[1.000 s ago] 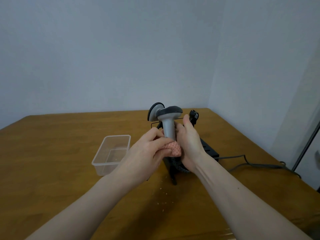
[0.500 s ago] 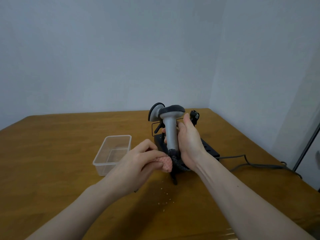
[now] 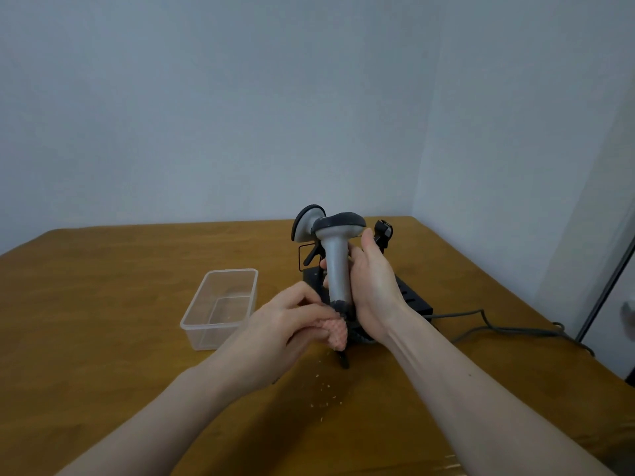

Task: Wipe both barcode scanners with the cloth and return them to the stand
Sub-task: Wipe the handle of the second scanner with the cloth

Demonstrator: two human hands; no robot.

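My right hand (image 3: 372, 286) grips a grey barcode scanner (image 3: 337, 255) by its handle and holds it upright, its dark head on top. A bunched pink cloth (image 3: 336, 333) is pinched in my left hand (image 3: 288, 324) and touches the bottom end of the handle, where the dark cable comes out. Behind it a second scanner (image 3: 305, 223) with a grey head sits in the black stand (image 3: 410, 297). My hands hide most of the stand's front.
A clear plastic container (image 3: 220, 307) lies on the wooden table (image 3: 103, 304) left of my hands. A grey cable (image 3: 508, 328) runs right from the stand toward the table's edge. Small crumbs (image 3: 326, 389) are scattered in front of the stand. Walls close off the back and right.
My left hand with the cloth slid down the scanner's handle from its middle to its bottom end. My right hand kept the scanner upright in about the same place.
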